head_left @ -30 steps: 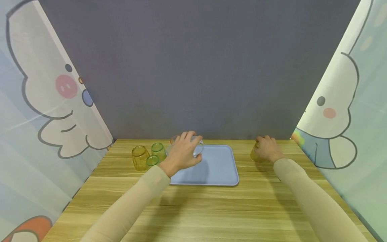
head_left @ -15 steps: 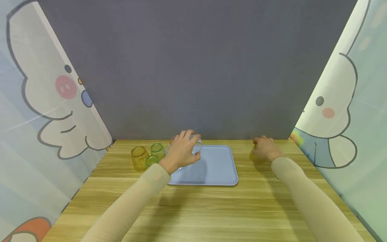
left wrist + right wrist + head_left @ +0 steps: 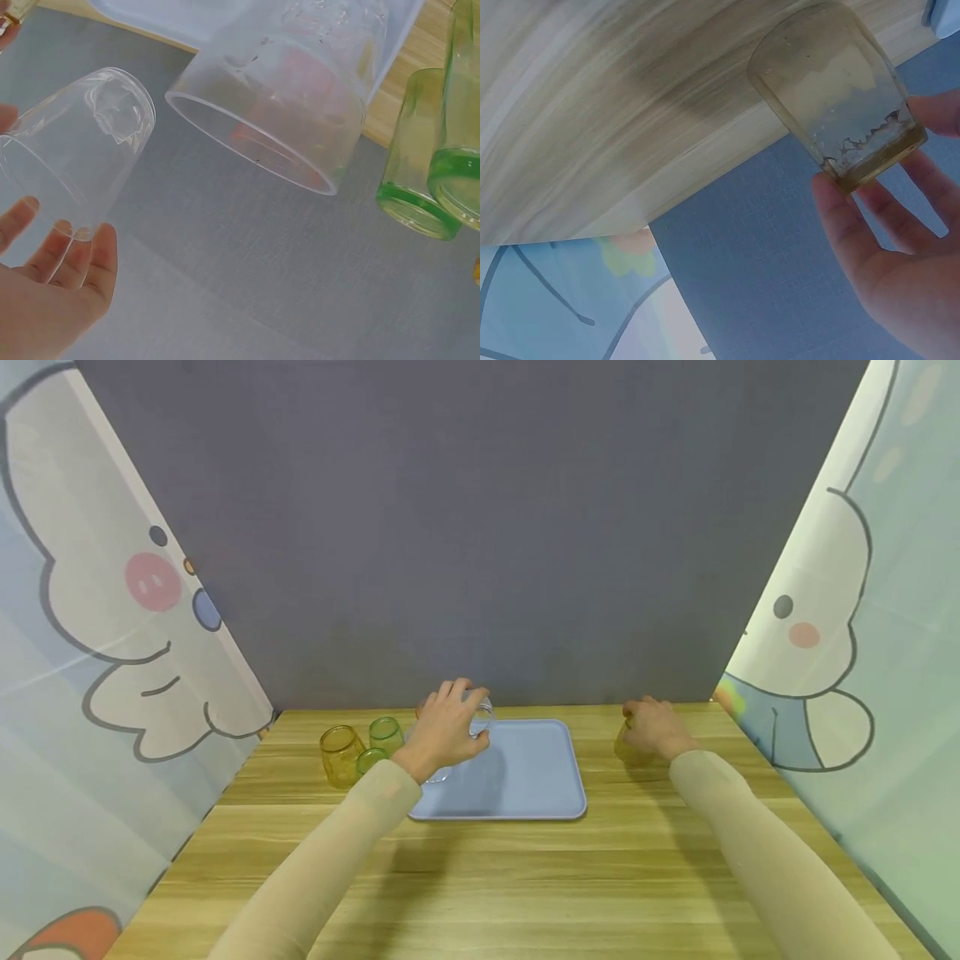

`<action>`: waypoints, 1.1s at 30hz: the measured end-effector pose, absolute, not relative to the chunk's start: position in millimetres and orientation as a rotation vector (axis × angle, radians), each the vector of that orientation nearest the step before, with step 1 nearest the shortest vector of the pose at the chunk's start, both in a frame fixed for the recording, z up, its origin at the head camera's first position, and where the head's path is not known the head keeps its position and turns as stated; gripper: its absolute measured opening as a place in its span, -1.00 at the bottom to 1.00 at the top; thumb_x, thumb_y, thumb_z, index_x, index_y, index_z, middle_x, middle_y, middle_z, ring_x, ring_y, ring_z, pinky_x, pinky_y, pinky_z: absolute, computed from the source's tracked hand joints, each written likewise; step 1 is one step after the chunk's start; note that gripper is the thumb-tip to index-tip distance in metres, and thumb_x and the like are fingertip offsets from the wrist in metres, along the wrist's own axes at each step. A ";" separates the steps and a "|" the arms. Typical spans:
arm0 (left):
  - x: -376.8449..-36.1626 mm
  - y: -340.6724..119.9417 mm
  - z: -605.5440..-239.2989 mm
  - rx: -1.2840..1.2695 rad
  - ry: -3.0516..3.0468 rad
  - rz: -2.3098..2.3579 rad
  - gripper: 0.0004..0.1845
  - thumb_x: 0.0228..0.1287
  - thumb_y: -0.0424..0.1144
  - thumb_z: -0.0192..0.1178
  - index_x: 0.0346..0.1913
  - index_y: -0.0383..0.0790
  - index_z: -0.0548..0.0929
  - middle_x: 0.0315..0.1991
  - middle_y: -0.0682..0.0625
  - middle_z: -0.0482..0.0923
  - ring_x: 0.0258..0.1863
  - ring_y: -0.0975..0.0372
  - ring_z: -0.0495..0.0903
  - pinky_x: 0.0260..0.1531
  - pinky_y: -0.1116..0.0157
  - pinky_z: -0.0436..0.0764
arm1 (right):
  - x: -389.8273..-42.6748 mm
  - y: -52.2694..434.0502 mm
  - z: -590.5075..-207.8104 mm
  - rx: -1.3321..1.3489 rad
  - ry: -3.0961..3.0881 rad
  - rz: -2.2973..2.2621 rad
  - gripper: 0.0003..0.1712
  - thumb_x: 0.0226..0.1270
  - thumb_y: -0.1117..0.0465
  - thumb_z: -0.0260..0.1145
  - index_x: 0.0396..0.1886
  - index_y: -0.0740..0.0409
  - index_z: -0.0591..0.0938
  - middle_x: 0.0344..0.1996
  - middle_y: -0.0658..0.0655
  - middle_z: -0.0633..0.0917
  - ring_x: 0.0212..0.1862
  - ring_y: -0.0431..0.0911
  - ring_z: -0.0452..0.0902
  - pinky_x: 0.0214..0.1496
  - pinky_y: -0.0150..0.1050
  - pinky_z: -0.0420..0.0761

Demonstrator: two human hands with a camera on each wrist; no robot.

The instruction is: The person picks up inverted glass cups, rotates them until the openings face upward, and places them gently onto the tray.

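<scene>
My left hand (image 3: 446,727) grips a clear drinking glass (image 3: 71,161) near its rim, fingers spread round it. This glass is held tilted above the back of the blue tray (image 3: 536,768). Beside it, a larger-looking clear glass (image 3: 270,105) stands mouth up on the tray; in the head view the left hand and wrist mostly hide it. At the right, my right hand (image 3: 655,727) holds an amber glass (image 3: 832,90) by its thick base, thumb and fingers on opposite sides. The amber glass is upside down, its mouth towards the wooden table.
Left of the tray stand two green glasses (image 3: 386,733) and a yellow glass (image 3: 341,760), close together. A reddish rim (image 3: 420,705) shows behind the left hand. A grey panel (image 3: 480,543) rises at the table's back edge, with cartoon-printed curtains (image 3: 817,710) at both sides.
The head view has shifted slightly. My left hand has drifted a little left over the tray with the clear glass, and the base of the standing glass now shows beside the wrist.
</scene>
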State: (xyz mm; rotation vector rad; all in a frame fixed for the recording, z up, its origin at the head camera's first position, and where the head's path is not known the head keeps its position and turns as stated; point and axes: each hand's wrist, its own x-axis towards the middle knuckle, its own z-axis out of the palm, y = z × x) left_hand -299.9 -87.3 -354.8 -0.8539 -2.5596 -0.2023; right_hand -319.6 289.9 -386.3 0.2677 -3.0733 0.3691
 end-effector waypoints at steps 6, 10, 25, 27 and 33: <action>-306.8 -86.8 -356.8 -0.845 -2.585 -0.207 -0.39 0.20 -0.05 0.34 0.31 -0.16 0.53 0.23 -0.21 0.44 0.16 -0.09 0.44 -0.03 0.00 0.55 | -319.8 288.9 -385.2 0.283 -3.067 0.348 -0.42 0.19 0.29 0.27 0.23 0.41 0.56 0.11 0.48 0.56 0.19 0.49 0.39 0.32 0.34 0.31; -312.5 -86.5 -357.6 -0.832 -2.600 -0.209 -0.39 0.20 -0.04 0.33 0.31 -0.14 0.53 0.22 -0.18 0.45 0.17 -0.08 0.45 -0.01 0.01 0.55 | -319.6 288.4 -383.9 0.290 -3.072 0.340 -0.42 0.20 0.28 0.28 0.23 0.43 0.56 0.13 0.48 0.57 0.21 0.46 0.41 0.39 0.33 0.21; -327.8 -88.8 -364.0 -0.771 -2.707 -0.238 -0.39 0.23 -0.06 0.33 0.33 -0.15 0.51 0.23 -0.18 0.43 0.18 -0.09 0.43 0.03 -0.03 0.54 | -320.3 288.0 -384.8 0.297 -3.088 0.341 -0.42 0.21 0.28 0.29 0.23 0.44 0.55 0.14 0.50 0.54 0.23 0.47 0.38 0.40 0.35 0.18; -328.5 -88.8 -364.6 -0.764 -2.718 -0.238 -0.39 0.23 -0.06 0.33 0.33 -0.15 0.51 0.23 -0.18 0.44 0.18 -0.09 0.43 0.03 -0.03 0.55 | -320.2 288.0 -384.7 0.294 -3.088 0.350 -0.41 0.20 0.29 0.30 0.23 0.44 0.54 0.15 0.50 0.54 0.23 0.48 0.37 0.40 0.35 0.18; -332.1 -88.1 -367.0 -0.740 -2.786 -0.225 -0.36 0.26 -0.04 0.33 0.37 -0.16 0.49 0.26 -0.18 0.41 0.21 -0.08 0.41 0.09 -0.03 0.53 | -320.2 287.5 -384.0 0.280 -3.088 0.358 -0.40 0.18 0.29 0.30 0.24 0.44 0.55 0.16 0.50 0.53 0.25 0.49 0.34 0.40 0.35 0.18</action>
